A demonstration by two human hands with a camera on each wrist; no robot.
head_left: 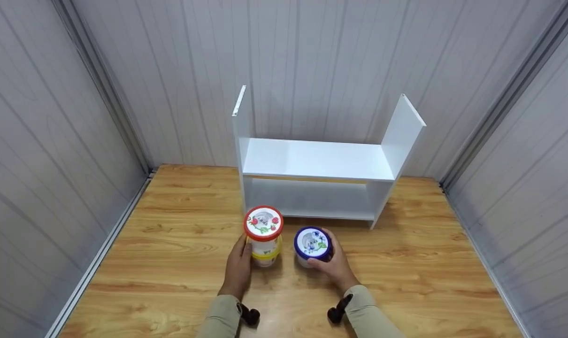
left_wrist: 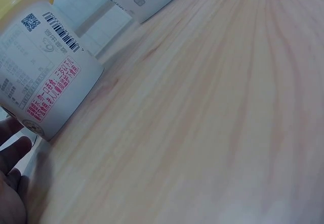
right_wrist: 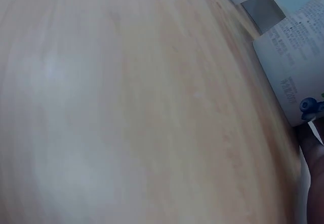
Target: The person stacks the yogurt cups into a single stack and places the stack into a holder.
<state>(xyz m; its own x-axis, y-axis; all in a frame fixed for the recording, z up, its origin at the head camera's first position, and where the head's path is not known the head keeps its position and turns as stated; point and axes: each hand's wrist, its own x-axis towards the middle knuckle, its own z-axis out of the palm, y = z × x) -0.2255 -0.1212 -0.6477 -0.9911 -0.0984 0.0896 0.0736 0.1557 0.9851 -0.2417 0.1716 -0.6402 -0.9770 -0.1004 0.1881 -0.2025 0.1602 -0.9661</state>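
A tub with a red lid (head_left: 264, 223) stands on a tub with a yellow lid (head_left: 266, 257), the two stacked in front of the shelf's left side. My left hand (head_left: 238, 265) holds this stack from the left, thumb along its near side. In the left wrist view, fingers (left_wrist: 12, 155) lie by the base of the yellow-lidded tub (left_wrist: 50, 67), which rests on the table. To the right, my right hand (head_left: 334, 265) grips a tub with a blue lid (head_left: 313, 242), thumb in front. The right wrist view shows that tub's printed side (right_wrist: 293, 62); most of the hand is out of frame.
Behind the tubs stands a white two-tier shelf (head_left: 317, 159) with upright side panels. Its lower front edge is close to the stack. The wooden table (head_left: 180, 225) is enclosed by pale panelled walls (head_left: 312, 61) at the back and both sides.
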